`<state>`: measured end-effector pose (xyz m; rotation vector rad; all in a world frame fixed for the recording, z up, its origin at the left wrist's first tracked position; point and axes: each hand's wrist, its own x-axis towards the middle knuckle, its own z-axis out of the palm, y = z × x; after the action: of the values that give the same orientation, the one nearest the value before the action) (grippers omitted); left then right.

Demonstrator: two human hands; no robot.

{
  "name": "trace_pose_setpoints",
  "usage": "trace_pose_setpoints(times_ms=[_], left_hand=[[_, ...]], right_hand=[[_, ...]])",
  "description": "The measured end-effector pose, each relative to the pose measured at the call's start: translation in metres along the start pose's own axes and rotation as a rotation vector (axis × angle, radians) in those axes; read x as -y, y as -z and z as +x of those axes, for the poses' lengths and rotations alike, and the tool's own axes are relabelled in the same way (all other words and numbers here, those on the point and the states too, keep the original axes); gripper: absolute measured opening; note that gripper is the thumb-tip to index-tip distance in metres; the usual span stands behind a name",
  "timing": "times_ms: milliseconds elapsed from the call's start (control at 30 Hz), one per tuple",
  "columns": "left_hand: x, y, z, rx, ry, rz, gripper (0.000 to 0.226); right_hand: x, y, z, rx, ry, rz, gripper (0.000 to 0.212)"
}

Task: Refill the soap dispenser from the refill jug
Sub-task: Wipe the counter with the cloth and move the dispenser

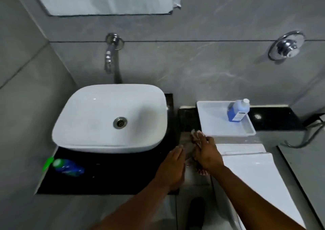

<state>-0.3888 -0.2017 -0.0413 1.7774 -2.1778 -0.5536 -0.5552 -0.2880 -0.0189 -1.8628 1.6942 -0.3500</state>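
A white basin (109,117) is seen on the dark tabletop (105,177) at the left, under a wall tap (110,57). To the right, a white tray (216,124) is placed on a second dark ledge, and a blue refill jug (238,111) with a white cap stands upright in its far right corner. A blue bottle with a green top (65,166) lies on its side at the near left of the tabletop; whether it is the dispenser cannot be told.

The right hand (205,152) is closed around a crumpled cloth (196,136) just beside the near left corner of the tray. The grip of the left hand (173,168) is wide, flat and holds nothing.

Both bottles are well apart from the hands. If the lying bottle is not tightly capped, soap could leak onto the tabletop. If the jug is later lifted by a hand made slippery, it could be dropped into the tray. The cloth could also catch the tray corner and shift it towards the ledge edge.
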Motion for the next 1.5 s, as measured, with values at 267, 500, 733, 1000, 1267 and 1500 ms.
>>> trace_pose_setpoints(times_ms=[267,500,733,1000,1267,1500], left_hand=[[0.102,0.01,-0.126,0.047,0.263,0.21,0.066],[0.123,0.002,-0.137,0.037,0.221,0.195,0.064],[0.126,-0.002,-0.14,-0.015,0.196,0.223,0.066],[0.131,0.002,-0.134,-0.017,0.184,0.099,0.069],[0.159,0.038,-0.208,-0.2,0.431,-0.237,0.073],[0.197,0.065,-0.252,-0.648,0.869,-0.325,0.069]], right_hand=[[0.062,-0.12,-0.084,-0.017,-0.005,-0.236,0.06],[0.055,-0.152,-0.061,-0.049,0.081,-0.336,0.065],[0.075,-0.183,-0.099,0.025,0.28,-0.423,0.061],[0.091,-0.173,-0.051,0.022,0.154,-0.426,0.062],[0.078,-0.167,-0.104,0.065,0.229,-0.45,0.063],[0.156,-0.232,-0.102,0.194,0.433,-0.519,0.068]])
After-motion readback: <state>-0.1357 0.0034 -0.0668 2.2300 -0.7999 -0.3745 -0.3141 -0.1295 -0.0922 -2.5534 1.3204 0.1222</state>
